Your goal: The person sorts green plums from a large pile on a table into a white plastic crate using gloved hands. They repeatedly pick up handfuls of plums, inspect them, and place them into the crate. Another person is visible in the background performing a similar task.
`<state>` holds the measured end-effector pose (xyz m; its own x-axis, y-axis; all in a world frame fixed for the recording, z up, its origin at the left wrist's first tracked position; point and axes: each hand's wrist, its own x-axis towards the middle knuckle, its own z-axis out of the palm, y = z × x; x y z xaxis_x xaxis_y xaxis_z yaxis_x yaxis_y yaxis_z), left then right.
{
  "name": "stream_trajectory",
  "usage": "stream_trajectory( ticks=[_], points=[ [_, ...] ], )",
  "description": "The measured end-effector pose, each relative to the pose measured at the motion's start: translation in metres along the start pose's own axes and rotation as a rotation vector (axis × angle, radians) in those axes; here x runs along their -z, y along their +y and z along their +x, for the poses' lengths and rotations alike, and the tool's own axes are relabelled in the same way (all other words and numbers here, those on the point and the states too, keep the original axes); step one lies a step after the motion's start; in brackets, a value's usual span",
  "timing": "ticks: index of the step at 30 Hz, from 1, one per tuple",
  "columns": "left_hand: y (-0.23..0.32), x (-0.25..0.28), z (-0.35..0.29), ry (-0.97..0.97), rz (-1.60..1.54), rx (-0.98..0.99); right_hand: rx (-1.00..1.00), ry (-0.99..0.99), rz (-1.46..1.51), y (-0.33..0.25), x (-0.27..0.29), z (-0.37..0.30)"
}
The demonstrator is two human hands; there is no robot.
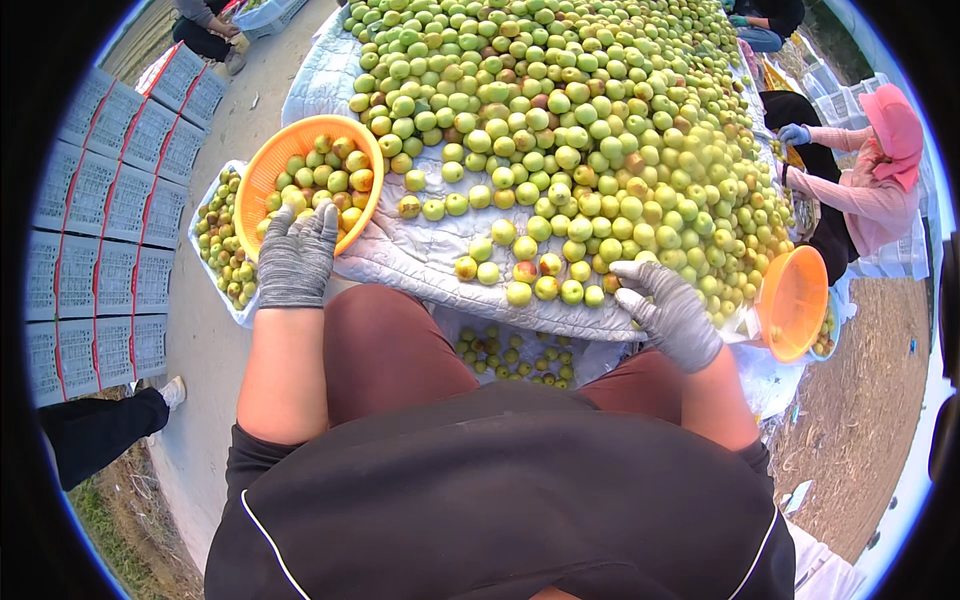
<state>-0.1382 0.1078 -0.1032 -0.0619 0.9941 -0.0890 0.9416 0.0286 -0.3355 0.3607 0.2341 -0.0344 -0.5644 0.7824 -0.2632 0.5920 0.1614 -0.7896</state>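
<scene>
Fingers stood apart on the right hand (676,315); whether the left hand (298,258) gripped anything, I couldn't tell. A pale quilt (420,252) bore heaped green fruit (567,157), the left hand over an orange basket (261,182) at its near-left edge, the right just beside the nearest pieces.

Fruit (567,158), crates (118,270) and soil (862,400) mark an outdoor farm site.

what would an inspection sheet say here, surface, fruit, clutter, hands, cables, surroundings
Surface: pale quilted cloth, largely covered by green fruit
Job's things: some fruit partly reddish; orange basket at left holding fruit
Clutter: loose fruit below the cloth's near edge
Hands: left gloved hand at the orange basket's near rim; right gloved hand by the fruit, fingers parted
Cables: nothing seen
Surroundings: stacked grey crates, left; second orange basket and person in pink, right
</scene>
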Motion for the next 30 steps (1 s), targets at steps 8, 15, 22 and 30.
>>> stream_trajectory(
  ticks=[8,15,22,30],
  points=[
    [0.120,0.075,0.056,-0.004,-3.050,0.327,-0.008,-0.102,0.000,-0.018,-0.008,0.021],
    [0.198,0.070,0.093,-0.326,-2.749,0.559,0.140,-0.092,0.034,-0.002,-0.003,0.080],
    [0.193,0.052,0.111,-0.418,-2.689,0.442,0.009,0.552,-0.266,0.003,0.095,0.247],
    [0.188,0.050,0.124,-0.542,-2.697,0.466,-0.235,0.202,-0.801,0.033,0.117,0.323]
  ],
)
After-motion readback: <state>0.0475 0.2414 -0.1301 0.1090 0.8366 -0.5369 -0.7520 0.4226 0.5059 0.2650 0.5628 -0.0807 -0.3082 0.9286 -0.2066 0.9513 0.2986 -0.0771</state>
